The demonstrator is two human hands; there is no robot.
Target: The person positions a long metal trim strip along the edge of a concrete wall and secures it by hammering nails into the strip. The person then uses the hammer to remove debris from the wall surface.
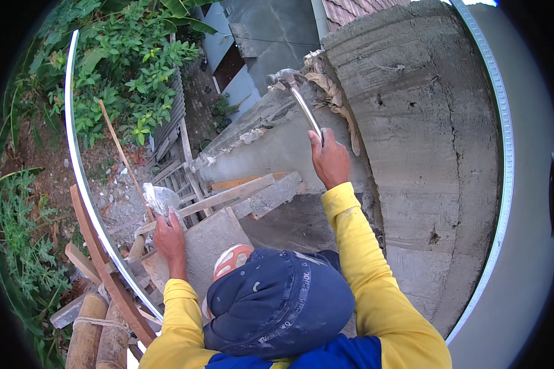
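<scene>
My right hand [331,158] is closed round the handle of a claw hammer [305,109], its shiny metal shaft pointing away from me. The hammer's head lies over the broken top edge of a grey cement wall [258,161]; I cannot tell if it touches. Wrinkled brown strips, perhaps torn sacking [327,91], show beside the head. Lower on the left, my left hand [169,240] grips a crumpled clear plastic bag [160,198] by its lower end. What the bag contains is too unclear to tell.
Wooden planks [237,200] and a grey board [206,246] lie below my hands. Bamboo poles [86,332] tied with rope stand at lower left, beside a long white strip [75,123]. A rough concrete wall [418,135] rises on the right. Rubble and plants lie beyond, on lower ground.
</scene>
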